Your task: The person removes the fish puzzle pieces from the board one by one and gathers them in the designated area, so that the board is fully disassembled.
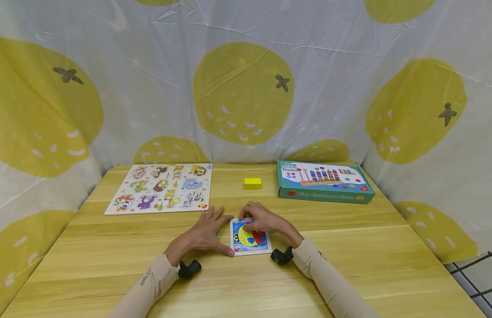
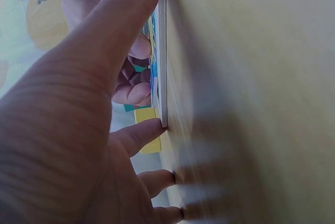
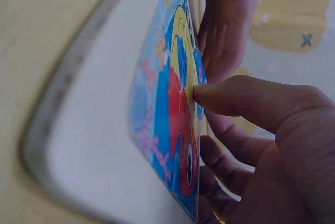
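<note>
Blue, yellow and red, the picture on the fish board (image 1: pixel 251 240) lies beneath the right hand (image 1: pixel 263 219), whose thumb touches the yellow part of the fish while its other fingers bend near the top edge. Thumb and forefinger stand a little apart from each other; whether they pinch a loose piece between them, I cannot tell. Beside it, the left hand (image 1: pixel 206 233) spreads its fingers on the left of the board, the thumb touching the near left corner and the forefinger the far left corner, with two more fingertips resting on the wooden table (image 1: pixel 246 291). The board lies flat on the table in front of the person, between the two hands, and its white border shows around the picture. Each wrist carries a small black camera (image 1: pixel 282 256), and both arms wear beige sleeves (image 1: pixel 333 282) with dark lettering. Farther off, straight beyond the board, sits a yellow block (image 1: pixel 252 183). Left of the block lies a larger animal board (image 1: pixel 160 187), pale, with rows of cartoon animals, a zebra and a giraffe among them. Right of the block lies a green game box (image 1: pixel 325 182) marked "Ring Challenge Game". Behind everything hangs a pale curtain (image 1: pixel 158 88) printed with big yellow fruit.
</note>
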`<state>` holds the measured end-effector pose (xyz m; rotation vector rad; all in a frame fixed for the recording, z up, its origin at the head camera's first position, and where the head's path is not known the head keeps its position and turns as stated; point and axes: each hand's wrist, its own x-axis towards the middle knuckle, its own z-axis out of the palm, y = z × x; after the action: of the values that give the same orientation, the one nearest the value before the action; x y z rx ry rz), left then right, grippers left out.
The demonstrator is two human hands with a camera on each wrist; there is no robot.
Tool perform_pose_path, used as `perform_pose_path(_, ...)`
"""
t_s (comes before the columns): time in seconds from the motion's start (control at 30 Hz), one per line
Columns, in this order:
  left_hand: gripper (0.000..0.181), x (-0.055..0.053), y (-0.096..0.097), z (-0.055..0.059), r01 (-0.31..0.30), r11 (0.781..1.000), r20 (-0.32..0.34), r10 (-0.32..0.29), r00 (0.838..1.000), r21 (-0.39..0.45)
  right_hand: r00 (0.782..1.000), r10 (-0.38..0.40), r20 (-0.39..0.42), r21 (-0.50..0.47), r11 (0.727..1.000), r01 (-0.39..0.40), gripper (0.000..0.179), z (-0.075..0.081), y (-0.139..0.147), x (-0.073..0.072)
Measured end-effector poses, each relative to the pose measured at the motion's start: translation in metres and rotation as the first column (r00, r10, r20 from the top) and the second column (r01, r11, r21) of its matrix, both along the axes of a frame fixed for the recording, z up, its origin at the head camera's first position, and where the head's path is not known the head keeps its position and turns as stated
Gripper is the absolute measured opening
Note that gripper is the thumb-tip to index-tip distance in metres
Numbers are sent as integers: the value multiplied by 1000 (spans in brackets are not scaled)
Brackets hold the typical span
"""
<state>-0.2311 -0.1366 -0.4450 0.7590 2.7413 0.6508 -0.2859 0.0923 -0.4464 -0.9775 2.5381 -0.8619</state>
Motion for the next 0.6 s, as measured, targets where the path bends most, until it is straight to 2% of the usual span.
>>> perform_pose_path(0.33,104,0,1,1,-6,1000,8,6,1000,-4,1000,11,-18,-46,999,-12,10,-3,1,-2)
perform_pose_path(0.6,104,-1,0,-1,-10,1000,8,10,1000,-1,999,20,38,-187,982,-12,10,-6,4,-3)
